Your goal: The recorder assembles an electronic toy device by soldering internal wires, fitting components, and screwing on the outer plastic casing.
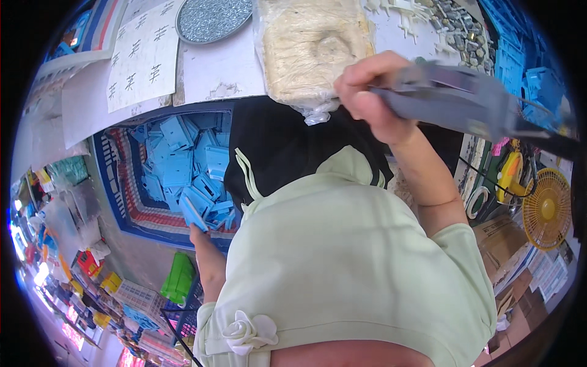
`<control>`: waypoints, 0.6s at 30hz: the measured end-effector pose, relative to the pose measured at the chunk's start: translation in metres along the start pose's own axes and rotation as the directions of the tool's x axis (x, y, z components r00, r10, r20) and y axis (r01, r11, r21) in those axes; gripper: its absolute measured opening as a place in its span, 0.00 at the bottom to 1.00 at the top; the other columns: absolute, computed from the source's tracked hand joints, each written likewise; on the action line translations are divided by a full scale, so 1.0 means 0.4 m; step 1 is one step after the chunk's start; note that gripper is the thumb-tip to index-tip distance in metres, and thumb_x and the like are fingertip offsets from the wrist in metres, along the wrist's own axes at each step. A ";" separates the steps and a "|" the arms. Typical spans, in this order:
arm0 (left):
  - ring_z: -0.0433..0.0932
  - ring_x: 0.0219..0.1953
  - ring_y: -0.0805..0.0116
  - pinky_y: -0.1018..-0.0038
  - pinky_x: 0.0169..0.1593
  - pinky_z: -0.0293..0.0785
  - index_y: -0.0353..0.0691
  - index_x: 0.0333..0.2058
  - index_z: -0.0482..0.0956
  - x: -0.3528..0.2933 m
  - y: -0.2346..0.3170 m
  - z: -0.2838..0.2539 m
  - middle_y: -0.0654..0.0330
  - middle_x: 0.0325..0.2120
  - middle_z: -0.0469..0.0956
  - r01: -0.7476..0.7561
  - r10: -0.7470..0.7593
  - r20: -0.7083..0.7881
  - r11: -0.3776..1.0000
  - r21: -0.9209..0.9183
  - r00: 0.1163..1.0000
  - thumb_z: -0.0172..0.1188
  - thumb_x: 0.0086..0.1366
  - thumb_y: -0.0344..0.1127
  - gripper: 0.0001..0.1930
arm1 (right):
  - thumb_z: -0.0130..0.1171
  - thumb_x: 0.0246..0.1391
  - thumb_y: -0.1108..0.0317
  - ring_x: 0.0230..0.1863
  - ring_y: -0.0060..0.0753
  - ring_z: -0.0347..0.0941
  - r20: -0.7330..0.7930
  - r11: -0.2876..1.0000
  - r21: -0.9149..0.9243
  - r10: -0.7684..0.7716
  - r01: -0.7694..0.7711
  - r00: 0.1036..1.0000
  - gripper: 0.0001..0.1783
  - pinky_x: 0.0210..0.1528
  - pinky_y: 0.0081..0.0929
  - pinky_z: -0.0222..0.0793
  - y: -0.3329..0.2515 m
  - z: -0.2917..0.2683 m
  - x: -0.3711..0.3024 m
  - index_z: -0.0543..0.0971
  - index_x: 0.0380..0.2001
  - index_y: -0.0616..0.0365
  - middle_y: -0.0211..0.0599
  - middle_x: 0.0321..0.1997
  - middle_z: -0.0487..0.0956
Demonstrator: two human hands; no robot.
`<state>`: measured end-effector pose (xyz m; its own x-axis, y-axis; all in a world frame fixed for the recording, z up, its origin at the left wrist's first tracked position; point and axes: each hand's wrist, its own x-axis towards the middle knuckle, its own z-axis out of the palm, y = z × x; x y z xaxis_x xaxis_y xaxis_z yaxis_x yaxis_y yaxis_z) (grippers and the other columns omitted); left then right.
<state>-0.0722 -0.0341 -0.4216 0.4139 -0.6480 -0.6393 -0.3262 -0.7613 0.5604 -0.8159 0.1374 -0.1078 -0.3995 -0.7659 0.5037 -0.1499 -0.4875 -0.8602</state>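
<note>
My right hand (379,92) is wrapped round the handle of a grey power tool (458,98), raised over the right side of the workbench. Motion blurs the tool, so its exact kind is unclear. Down at the left, my left hand (198,237) reaches to the near edge of a blue crate (116,202) and grips a light blue plastic part (192,214); most of its fingers are hidden. Inside the crate lie many similar blue plastic parts (177,168). A plastic-wrapped, cream-coloured pad (318,49) rests on the workbench (226,70) in front of me.
A round tray of small screws (214,18) stands at the back left beside a sheet of paper (143,55). White plastic pieces (406,15) and metal parts (468,37) lie at the back right, near blue plastic parts (541,92). A yellow fan (546,209) stands at right.
</note>
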 end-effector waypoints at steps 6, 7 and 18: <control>0.79 0.50 0.51 0.58 0.44 0.84 0.34 0.57 0.69 0.030 -0.022 0.094 0.49 0.52 0.75 0.067 -0.057 0.142 0.996 -0.061 0.988 0.55 0.71 0.48 0.25 | 0.62 0.57 0.75 0.27 0.19 0.70 0.017 0.959 0.282 0.035 -0.038 0.999 0.14 0.30 0.20 0.68 -0.072 -0.011 0.025 0.74 0.45 0.63 0.33 0.30 0.77; 0.78 0.52 0.51 0.58 0.45 0.84 0.34 0.58 0.69 0.036 0.029 0.156 0.48 0.53 0.75 0.080 -0.067 0.174 0.994 -0.073 0.983 0.54 0.72 0.48 0.25 | 0.62 0.57 0.75 0.27 0.19 0.70 -0.008 0.960 0.278 0.034 -0.030 0.999 0.13 0.30 0.20 0.68 -0.080 -0.023 0.017 0.74 0.45 0.63 0.33 0.30 0.77; 0.75 0.55 0.46 0.48 0.49 0.81 0.39 0.64 0.66 0.017 0.152 0.314 0.48 0.61 0.70 0.265 -0.295 -0.047 0.909 -0.323 0.954 0.48 0.73 0.52 0.29 | 0.63 0.64 0.58 0.19 0.21 0.61 -0.040 0.993 0.088 0.078 -0.074 0.996 0.19 0.27 0.28 0.60 -0.015 0.015 0.005 0.71 0.47 0.60 0.26 0.18 0.66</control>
<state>-0.1960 -0.0878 -0.4579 0.5311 -0.3924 -0.7510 0.0877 -0.8561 0.5093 -0.8104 0.1364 -0.1013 -0.4455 -0.7843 0.4319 -0.0397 -0.4646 -0.8846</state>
